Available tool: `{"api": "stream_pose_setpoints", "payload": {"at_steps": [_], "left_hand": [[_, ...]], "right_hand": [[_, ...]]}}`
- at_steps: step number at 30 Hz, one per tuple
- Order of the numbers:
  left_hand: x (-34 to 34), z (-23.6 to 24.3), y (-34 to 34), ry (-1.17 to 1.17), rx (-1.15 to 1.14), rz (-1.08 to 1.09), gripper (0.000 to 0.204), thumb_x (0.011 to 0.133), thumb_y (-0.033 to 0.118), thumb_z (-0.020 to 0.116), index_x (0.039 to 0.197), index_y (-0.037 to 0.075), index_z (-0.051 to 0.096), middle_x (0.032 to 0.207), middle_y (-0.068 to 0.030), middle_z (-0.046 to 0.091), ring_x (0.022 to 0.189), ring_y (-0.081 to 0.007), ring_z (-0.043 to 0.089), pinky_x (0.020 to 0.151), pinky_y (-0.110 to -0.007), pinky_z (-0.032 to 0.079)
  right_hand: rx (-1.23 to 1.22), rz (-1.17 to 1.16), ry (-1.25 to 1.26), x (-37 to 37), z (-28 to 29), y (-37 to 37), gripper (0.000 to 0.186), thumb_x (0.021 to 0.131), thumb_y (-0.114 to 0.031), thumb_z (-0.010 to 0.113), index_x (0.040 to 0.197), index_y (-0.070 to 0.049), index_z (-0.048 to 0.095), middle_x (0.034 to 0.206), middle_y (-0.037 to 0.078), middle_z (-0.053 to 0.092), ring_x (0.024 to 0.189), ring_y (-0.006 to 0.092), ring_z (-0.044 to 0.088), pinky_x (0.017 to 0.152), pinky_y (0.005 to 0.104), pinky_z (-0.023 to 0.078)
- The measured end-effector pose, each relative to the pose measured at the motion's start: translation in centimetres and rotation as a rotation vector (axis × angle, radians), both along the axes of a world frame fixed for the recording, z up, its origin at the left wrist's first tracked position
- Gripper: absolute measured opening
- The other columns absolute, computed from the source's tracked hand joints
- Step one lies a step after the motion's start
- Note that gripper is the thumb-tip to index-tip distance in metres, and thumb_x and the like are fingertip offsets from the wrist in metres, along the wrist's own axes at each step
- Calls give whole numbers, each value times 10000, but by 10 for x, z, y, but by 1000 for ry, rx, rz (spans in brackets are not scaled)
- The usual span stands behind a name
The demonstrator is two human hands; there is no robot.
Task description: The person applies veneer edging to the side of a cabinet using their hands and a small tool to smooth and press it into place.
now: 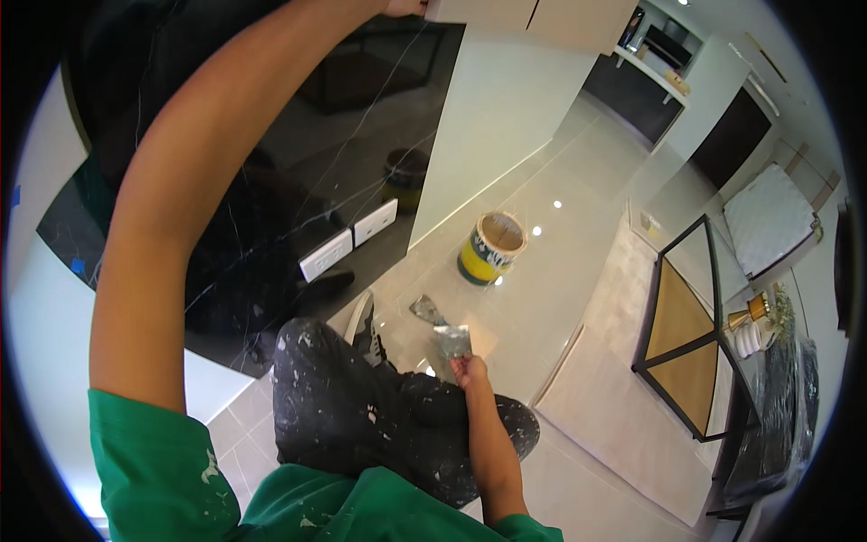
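Note:
My right hand point(468, 370) is closed round a putty knife, whose wide, smeared metal blade point(453, 341) points away from me over the floor. Just beyond it a second putty knife point(424, 310), with a stained blade, lies on the tiles. A round tub point(492, 248), yellow and dark with white drips and a crusted rim, stands farther off. My left arm reaches far up across a black marbled panel point(298, 194). My left hand point(405, 7) is at the lower corner of a pale cabinet point(492, 13), partly cut off by the picture's top edge, its fingers mostly hidden.
White socket plates point(350, 239) sit low on the black panel. To the right, a pale sheet point(623, 397) covers the floor beneath a black-framed table point(691, 343). A plastic-wrapped dark item point(768, 420) and a white mattress-like pad point(769, 219) are at far right.

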State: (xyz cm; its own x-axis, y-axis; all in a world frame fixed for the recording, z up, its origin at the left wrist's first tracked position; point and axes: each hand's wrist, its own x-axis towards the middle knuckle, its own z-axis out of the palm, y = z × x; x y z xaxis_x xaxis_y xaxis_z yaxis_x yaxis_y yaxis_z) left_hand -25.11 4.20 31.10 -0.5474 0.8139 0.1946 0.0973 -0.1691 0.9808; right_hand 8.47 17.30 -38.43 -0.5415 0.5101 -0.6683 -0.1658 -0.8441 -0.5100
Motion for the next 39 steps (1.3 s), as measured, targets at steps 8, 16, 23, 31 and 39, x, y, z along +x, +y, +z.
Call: {"api": "stream_pose_setpoints", "payload": {"at_steps": [8, 16, 23, 31, 39], "left_hand": [[8, -4, 6, -123, 20, -22, 1398, 653, 1005, 291, 1527, -78, 158, 1602, -189, 232, 1469, -299, 242, 1192, -423, 182], [19, -20, 19, -5, 266, 136, 1347, 748, 956, 205, 1473, -179, 172, 1559, -282, 258, 1449, -337, 265, 1180, -418, 195], [20, -58, 34, -78, 695, 92, 1196, 827, 893, 154, 1404, -119, 428, 1499, -221, 421, 1411, -300, 345, 1184, -373, 160], [1, -69, 39, -231, 735, 15, 1132, 869, 853, 150, 1442, -92, 393, 1523, -192, 397, 1425, -263, 318, 1181, -339, 157], [-2, -88, 40, -146, 834, -71, 952, 971, 709, 278, 1456, -108, 345, 1528, -216, 367, 1411, -274, 366, 1154, -336, 274]], "right_hand": [[22, -16, -114, 4, -3, 8, 219, 954, -76, 417, 1129, -3, 526, 1043, 143, 602, 939, 285, 619, 880, 456, 554], [118, 9, -413, 4, 4, 5, 197, 896, -159, 504, 1064, -103, 589, 937, 91, 605, 778, 262, 591, 696, 445, 535], [1091, -121, -795, -17, 95, -13, 578, 860, -153, 656, 1345, 85, 449, 1263, 262, 544, 1225, 356, 531, 1029, 428, 436], [2734, -218, -48, -151, 596, -46, 397, 872, -95, 625, 1257, 2, 599, 1306, 170, 576, 1249, 354, 492, 1062, 448, 379], [3458, 244, -871, -240, 736, -51, 336, 820, -220, 520, 1042, -51, 706, 1148, 126, 656, 1229, 317, 512, 1121, 459, 324]]}}
